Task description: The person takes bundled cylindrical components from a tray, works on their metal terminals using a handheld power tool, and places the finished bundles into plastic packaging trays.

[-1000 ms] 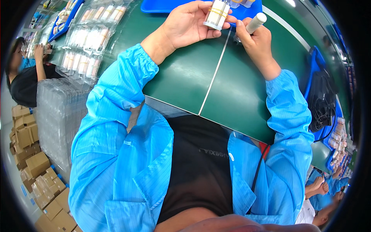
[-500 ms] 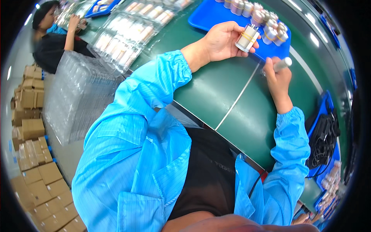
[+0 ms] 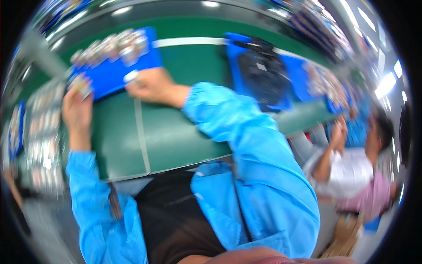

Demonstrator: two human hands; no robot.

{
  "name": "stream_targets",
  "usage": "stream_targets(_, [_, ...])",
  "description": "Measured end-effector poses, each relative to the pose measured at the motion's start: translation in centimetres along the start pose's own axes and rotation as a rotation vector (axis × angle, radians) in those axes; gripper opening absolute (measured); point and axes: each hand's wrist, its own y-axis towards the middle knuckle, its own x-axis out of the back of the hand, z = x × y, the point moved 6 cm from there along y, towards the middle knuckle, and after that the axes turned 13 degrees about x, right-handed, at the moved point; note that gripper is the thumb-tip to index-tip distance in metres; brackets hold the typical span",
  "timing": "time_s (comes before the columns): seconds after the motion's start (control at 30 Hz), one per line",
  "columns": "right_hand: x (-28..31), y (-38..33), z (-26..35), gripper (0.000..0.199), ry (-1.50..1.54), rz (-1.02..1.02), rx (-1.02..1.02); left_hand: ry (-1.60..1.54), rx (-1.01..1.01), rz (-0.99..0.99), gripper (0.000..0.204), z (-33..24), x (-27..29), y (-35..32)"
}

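My left hand (image 3: 77, 108) is closed around a small silver cylindrical part with a yellow band (image 3: 82, 86), at the left corner of a blue tray (image 3: 103, 83). Several similar cylinders (image 3: 112, 46) stand along the far side of that tray. My right hand (image 3: 154, 86) is a fist at the tray's near right corner. Out of its thumb side pokes the rounded white end of a pen-like stick (image 3: 131, 76); the rest of it is hidden in the fingers. Motion blurs both hands.
Clear plastic trays of parts (image 3: 44, 136) lie on the green table (image 3: 189, 132) at left. Rightward, a blue tray (image 3: 237, 72) carries a black bag-like bundle with cables (image 3: 263, 72). More pinkish parts (image 3: 323, 83) sit beyond it. A person in white (image 3: 347, 176) works at far right.
The view has swung right, so tray and hands now appear further left and a co-worker shows at right. Both hands keep what they hold.
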Motion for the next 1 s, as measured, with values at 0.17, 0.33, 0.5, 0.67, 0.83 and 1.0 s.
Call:
stream_targets(0.17, [-0.2, -0.3, 1.7, 0.027, -0.115, 0.07, 0.269, 0.127, -0.035, -0.015, 0.055, -0.2, 1.1, 2.0])
stream_targets(0.33, [0.9, -0.6, 2.5, 0.029, -0.156, 0.129, 0.367, 0.237, -0.148, -0.078, 0.047, 0.3, -2.0, 1.9])
stream_targets(0.5, [0.5, -0.5, 3.0, 0.024, -0.025, 0.109, 0.346, 0.898, -0.354, -0.288, 0.022, -1.8, -3.6, -1.3])
stream_targets(0.67, [1.5, -0.2, 4.2, 0.019, -0.083, 0.205, 0.338, 0.735, -0.611, -0.384, 0.042, -3.9, -6.0, -8.5])
stream_targets(0.83, [0.5, 0.9, 5.2, 0.022, -0.05, 0.161, 0.365, 1.475, -0.893, -0.886, 0.043, -7.5, -4.8, -20.9])
stream_targets(1.0, [-0.1, 1.4, 4.8, 0.022, -0.032, 0.173, 0.355, 1.71, -0.81, -1.21, 0.035, -11.2, -1.9, -28.2])
